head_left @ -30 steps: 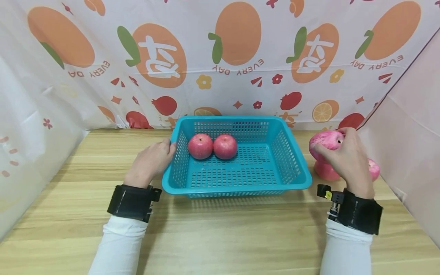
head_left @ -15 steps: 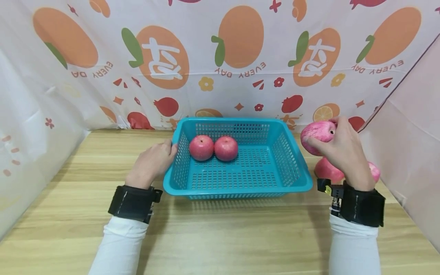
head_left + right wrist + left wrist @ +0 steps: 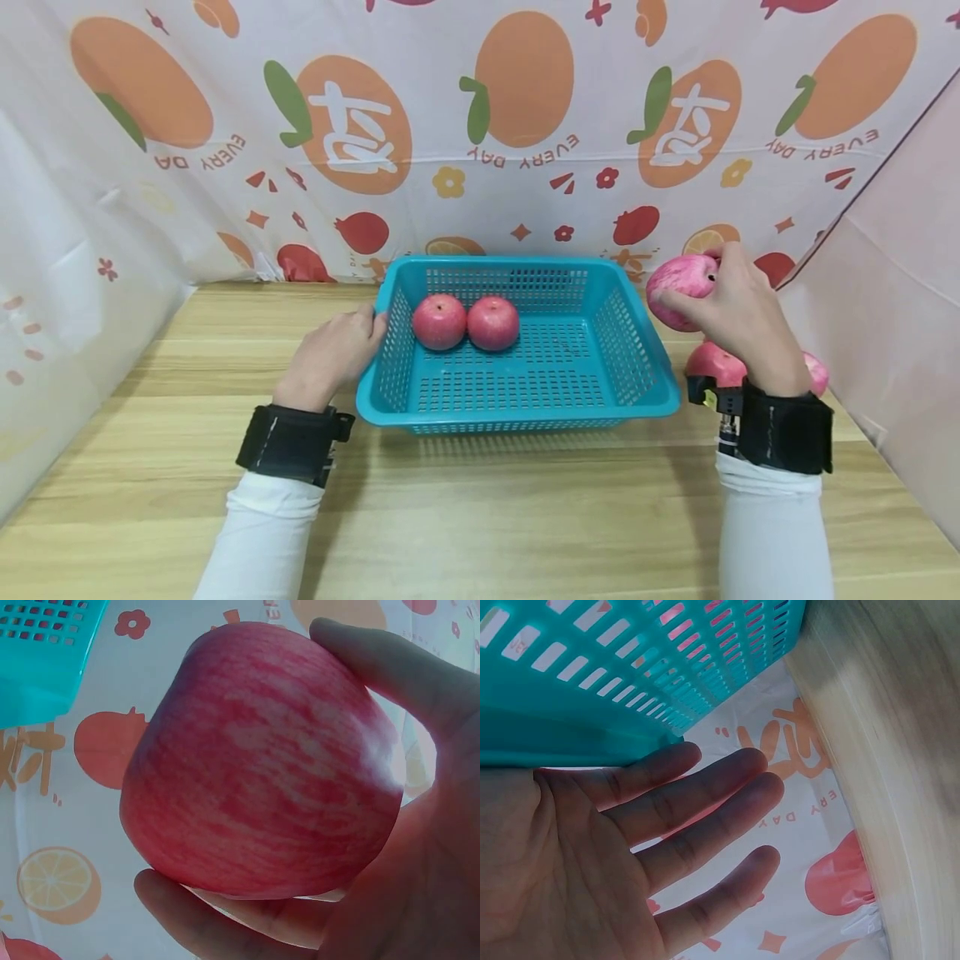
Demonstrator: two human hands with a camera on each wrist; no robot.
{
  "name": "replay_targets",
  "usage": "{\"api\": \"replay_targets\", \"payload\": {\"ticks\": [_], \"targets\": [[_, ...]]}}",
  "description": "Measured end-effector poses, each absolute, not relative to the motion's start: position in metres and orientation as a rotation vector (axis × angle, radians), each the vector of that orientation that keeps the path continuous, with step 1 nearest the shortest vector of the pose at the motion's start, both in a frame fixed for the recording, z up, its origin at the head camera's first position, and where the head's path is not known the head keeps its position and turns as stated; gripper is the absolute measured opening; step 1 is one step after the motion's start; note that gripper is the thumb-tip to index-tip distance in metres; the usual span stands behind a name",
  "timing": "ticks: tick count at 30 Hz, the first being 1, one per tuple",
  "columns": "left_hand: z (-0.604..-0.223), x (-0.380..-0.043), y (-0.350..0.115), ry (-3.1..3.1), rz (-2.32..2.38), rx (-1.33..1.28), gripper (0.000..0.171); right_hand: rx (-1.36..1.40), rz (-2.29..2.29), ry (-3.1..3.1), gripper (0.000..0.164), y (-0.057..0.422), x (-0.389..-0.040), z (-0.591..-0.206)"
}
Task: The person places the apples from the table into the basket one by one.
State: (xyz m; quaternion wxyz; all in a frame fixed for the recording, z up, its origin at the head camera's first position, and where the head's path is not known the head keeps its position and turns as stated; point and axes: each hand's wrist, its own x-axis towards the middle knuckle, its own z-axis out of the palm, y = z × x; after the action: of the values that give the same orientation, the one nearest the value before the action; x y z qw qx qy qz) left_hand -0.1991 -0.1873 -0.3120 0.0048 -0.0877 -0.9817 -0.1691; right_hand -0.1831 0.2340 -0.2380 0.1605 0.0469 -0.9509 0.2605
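Note:
A blue plastic basket (image 3: 517, 412) stands on the table with two red apples inside, a left one (image 3: 439, 322) and a right one (image 3: 492, 323), side by side. My left hand (image 3: 330, 354) holds the basket's left rim, its thumb over the edge. In the left wrist view, the fingers (image 3: 705, 847) stretch out loosely below the rim, outside the slotted wall. Raised beside the basket's right rim, a streaked pink-red apple (image 3: 262, 765) is gripped by my right hand (image 3: 742, 317), thumb on one side and fingers on the other.
On the table right of the basket lie a red apple (image 3: 716, 363), partly behind my right wrist, and a paler pink fruit (image 3: 816, 373), mostly hidden by it. A fruit-print curtain (image 3: 525, 192) hangs at the back, with a pale side wall (image 3: 892, 333) close on the right.
My right hand has lifted the apple from above the other one on the right and moved it up and left, towards the basket. The left hand stays at the rim.

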Motion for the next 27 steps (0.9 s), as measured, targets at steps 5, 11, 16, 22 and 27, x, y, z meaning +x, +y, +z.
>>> {"api": "replay_targets", "payload": {"ticks": [5,11,16,22,27], "targets": [[-0.313,-0.199,-0.187,-3.068,-0.537,-0.280,0.050,0.132,0.734,-2.729,0.078,0.231,-0.184,-0.235],[-0.314,-0.199,-0.187,-3.054,-0.546,-0.287,0.046,0.163,0.762,-2.719,0.076,0.228,-0.188,-0.232],[-0.313,-0.200,-0.186,-3.058,-0.552,-0.287,0.045,0.177,0.767,-2.744,0.079,0.225,-0.191,-0.229],[-0.313,-0.200,-0.187,-3.063,-0.552,-0.286,0.043,0.166,0.752,-2.769,0.083,0.221,-0.193,-0.226],[-0.312,-0.200,-0.187,-3.067,-0.548,-0.286,0.043,0.190,0.759,-2.764,0.077,0.218,-0.193,-0.223]]}}
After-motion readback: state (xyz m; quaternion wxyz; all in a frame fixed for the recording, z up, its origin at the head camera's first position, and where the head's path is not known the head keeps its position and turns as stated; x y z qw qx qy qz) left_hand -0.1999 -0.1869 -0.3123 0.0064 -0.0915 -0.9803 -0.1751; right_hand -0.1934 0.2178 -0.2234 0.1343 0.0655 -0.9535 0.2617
